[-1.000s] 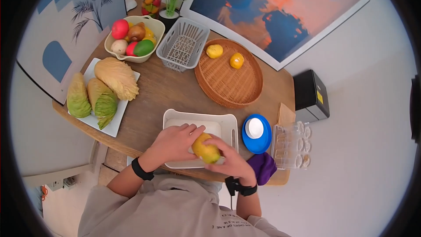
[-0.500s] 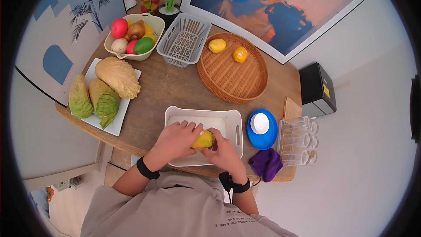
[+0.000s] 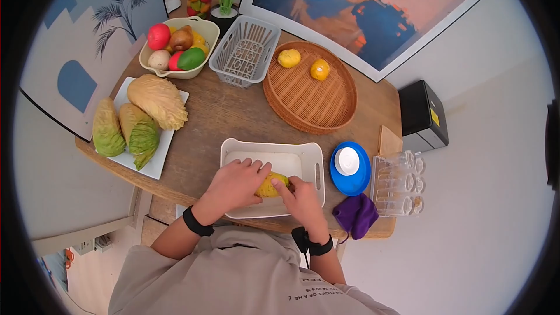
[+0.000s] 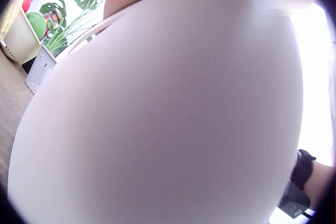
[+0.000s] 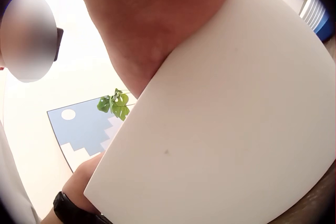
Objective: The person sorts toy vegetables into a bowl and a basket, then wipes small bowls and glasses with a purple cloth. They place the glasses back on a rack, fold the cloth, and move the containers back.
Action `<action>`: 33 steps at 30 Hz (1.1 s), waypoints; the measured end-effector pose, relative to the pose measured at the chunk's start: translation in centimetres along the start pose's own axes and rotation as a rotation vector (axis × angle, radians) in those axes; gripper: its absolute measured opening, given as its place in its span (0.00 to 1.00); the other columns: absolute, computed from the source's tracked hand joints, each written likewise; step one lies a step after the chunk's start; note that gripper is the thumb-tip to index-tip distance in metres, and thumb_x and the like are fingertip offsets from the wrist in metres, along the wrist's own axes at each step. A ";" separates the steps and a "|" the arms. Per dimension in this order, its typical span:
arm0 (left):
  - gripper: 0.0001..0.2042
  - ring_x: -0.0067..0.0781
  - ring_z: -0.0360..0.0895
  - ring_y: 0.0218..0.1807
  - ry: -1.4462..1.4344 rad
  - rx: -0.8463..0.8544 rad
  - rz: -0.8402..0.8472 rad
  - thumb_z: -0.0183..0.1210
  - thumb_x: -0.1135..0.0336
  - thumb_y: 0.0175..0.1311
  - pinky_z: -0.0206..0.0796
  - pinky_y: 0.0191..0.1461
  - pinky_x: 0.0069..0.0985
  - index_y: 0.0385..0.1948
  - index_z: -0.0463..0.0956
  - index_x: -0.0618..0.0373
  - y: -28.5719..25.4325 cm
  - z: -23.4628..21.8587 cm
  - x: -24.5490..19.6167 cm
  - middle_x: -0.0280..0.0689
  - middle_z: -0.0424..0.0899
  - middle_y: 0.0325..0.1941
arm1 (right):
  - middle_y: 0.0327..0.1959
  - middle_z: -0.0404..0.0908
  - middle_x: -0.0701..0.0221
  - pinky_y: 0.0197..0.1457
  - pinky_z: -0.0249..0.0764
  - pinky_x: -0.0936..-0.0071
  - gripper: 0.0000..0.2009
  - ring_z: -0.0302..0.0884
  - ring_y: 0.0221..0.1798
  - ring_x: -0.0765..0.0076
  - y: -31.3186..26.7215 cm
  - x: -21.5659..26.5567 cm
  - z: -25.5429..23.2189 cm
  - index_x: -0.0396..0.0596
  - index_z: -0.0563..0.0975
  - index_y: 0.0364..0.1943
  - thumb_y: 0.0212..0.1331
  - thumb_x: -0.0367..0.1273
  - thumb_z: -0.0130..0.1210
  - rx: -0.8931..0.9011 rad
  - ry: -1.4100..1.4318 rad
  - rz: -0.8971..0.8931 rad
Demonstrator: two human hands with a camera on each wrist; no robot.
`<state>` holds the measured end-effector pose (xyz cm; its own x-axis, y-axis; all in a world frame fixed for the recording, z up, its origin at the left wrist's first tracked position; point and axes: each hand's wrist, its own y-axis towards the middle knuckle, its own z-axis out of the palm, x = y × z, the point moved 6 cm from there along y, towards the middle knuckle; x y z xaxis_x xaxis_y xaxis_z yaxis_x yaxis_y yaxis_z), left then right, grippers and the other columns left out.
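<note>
In the head view, an oblong yellow-green fruit [image 3: 269, 186] lies low within the white bin [image 3: 228, 147], near the table's front edge. My left hand [image 3: 234, 184] grips the fruit's left end, fingers bent over its far side. At the other end my right hand [image 3: 303, 203] holds it, with the thumb across the top. Both hands cover much of the fruit. The bin's outer wall fills most of the left wrist view and the right wrist view, hiding the fruit there.
Left of the bin, cabbages [image 3: 154, 102] lie on a white plate [image 3: 153, 166]. Behind stand a bowl [image 3: 201, 26] of produce, a grey basket [image 3: 245, 46] and a wicker tray [image 3: 312, 102] with two yellow fruits. To the right are a blue plate [image 3: 350, 185], purple cloth [image 3: 356, 216] and glasses [image 3: 399, 184].
Both hands have lowered the fruit into the bin. It has turned from slanted to nearly level, and my right thumb has shifted onto its top.
</note>
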<state>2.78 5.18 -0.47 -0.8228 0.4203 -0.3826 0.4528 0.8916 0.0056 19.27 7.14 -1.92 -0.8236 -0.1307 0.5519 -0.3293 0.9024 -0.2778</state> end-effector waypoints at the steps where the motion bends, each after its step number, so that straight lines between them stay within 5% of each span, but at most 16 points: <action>1: 0.36 0.38 0.80 0.52 0.005 -0.014 0.000 0.73 0.55 0.46 0.73 0.54 0.33 0.59 0.71 0.58 0.0 0.0 0.0 0.38 0.81 0.48 | 0.30 0.81 0.57 0.30 0.74 0.65 0.26 0.78 0.26 0.61 0.1 0.1 -0.1 0.37 0.76 0.55 0.56 0.38 0.69 -0.002 -0.052 0.026; 4: 0.35 0.36 0.81 0.51 0.019 -0.043 0.005 0.74 0.56 0.45 0.73 0.52 0.32 0.57 0.71 0.57 -0.1 0.2 0.0 0.37 0.81 0.46 | 0.23 0.81 0.53 0.31 0.76 0.58 0.20 0.81 0.25 0.47 -1.0 2.9 -1.5 0.37 0.81 0.42 0.59 0.43 0.66 -0.224 0.108 -0.154; 6: 0.35 0.37 0.81 0.50 0.026 -0.056 0.014 0.74 0.56 0.45 0.74 0.52 0.31 0.57 0.71 0.57 -0.1 0.3 0.1 0.37 0.81 0.46 | 0.21 0.80 0.54 0.30 0.76 0.58 0.20 0.81 0.25 0.46 -1.1 3.4 -1.5 0.37 0.81 0.38 0.59 0.45 0.66 -0.236 0.156 -0.251; 10: 0.35 0.37 0.80 0.52 0.032 0.013 -0.006 0.72 0.56 0.47 0.72 0.55 0.34 0.59 0.70 0.56 0.0 0.4 0.1 0.37 0.81 0.49 | 0.16 0.77 0.55 0.28 0.74 0.56 0.18 0.79 0.21 0.45 -0.6 1.5 -0.9 0.39 0.83 0.32 0.63 0.44 0.62 -0.160 0.046 -0.093; 15: 0.34 0.40 0.80 0.52 -0.015 0.075 -0.022 0.72 0.57 0.48 0.74 0.54 0.35 0.58 0.70 0.56 0.3 0.3 0.2 0.40 0.80 0.52 | 0.11 0.67 0.53 0.22 0.67 0.59 0.22 0.72 0.15 0.46 -1.2 0.6 -1.7 0.37 0.78 0.19 0.70 0.38 0.56 -0.414 0.178 -0.075; 18: 0.28 0.40 0.81 0.51 -0.459 -0.300 0.026 0.68 0.56 0.58 0.76 0.51 0.35 0.58 0.70 0.56 0.0 -3.1 0.7 0.42 0.80 0.54 | 0.11 0.69 0.55 0.21 0.66 0.63 0.20 0.71 0.14 0.53 -2.1 -0.3 -2.0 0.38 0.77 0.19 0.68 0.36 0.58 -0.585 0.238 -0.083; 21: 0.23 0.39 0.82 0.51 -1.408 -0.453 -0.031 0.60 0.55 0.70 0.77 0.48 0.34 0.61 0.67 0.56 1.2 -3.0 5.2 0.44 0.80 0.57 | 0.12 0.72 0.59 0.21 0.66 0.66 0.17 0.71 0.13 0.61 -2.3 -0.2 -1.9 0.39 0.78 0.19 0.65 0.34 0.60 -0.587 0.231 -0.101; 23: 0.23 0.38 0.81 0.51 -1.665 -0.600 -0.112 0.50 0.55 0.77 0.77 0.45 0.32 0.66 0.61 0.57 2.0 -5.5 9.4 0.44 0.78 0.59 | 0.12 0.74 0.62 0.21 0.67 0.67 0.15 0.72 0.13 0.64 -2.3 1.2 -2.3 0.40 0.79 0.20 0.63 0.34 0.62 -0.543 0.188 -0.118; 25: 0.24 0.45 0.79 0.58 -1.967 -0.617 0.085 0.46 0.56 0.79 0.78 0.52 0.34 0.69 0.55 0.60 3.3 -7.5 14.0 0.50 0.74 0.64 | 0.13 0.77 0.64 0.22 0.70 0.68 0.13 0.75 0.14 0.64 -2.1 0.7 -1.6 0.41 0.80 0.22 0.61 0.33 0.63 -0.526 0.172 -0.107; 28: 0.26 0.52 0.77 0.63 -2.152 -0.838 -0.024 0.43 0.56 0.80 0.76 0.62 0.40 0.68 0.54 0.68 4.3 -10.0 18.3 0.57 0.71 0.65 | 0.14 0.78 0.64 0.24 0.73 0.68 0.12 0.77 0.16 0.62 -1.9 0.9 -1.5 0.42 0.81 0.23 0.61 0.33 0.63 -0.522 0.149 -0.124; 31: 0.26 0.57 0.71 0.69 -2.170 -0.859 -0.055 0.42 0.57 0.80 0.71 0.68 0.43 0.68 0.55 0.71 5.4 -10.4 20.7 0.61 0.68 0.68 | 0.14 0.79 0.63 0.25 0.74 0.67 0.11 0.79 0.17 0.60 -2.0 0.9 -1.4 0.42 0.81 0.24 0.60 0.34 0.63 -0.512 0.114 -0.128; 33: 0.23 0.50 0.77 0.62 -2.095 -0.825 -0.142 0.46 0.59 0.79 0.74 0.63 0.38 0.66 0.59 0.68 5.6 -10.1 20.2 0.55 0.72 0.65 | 0.15 0.79 0.63 0.25 0.75 0.67 0.11 0.79 0.17 0.60 -1.9 1.1 -1.5 0.42 0.81 0.24 0.60 0.34 0.63 -0.505 0.089 -0.131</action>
<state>-14.81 20.35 1.11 0.8302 0.1491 -0.5372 -0.2096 0.9763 -0.0530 19.68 5.87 0.35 -0.7408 -0.2400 0.6274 -0.1453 0.9691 0.1992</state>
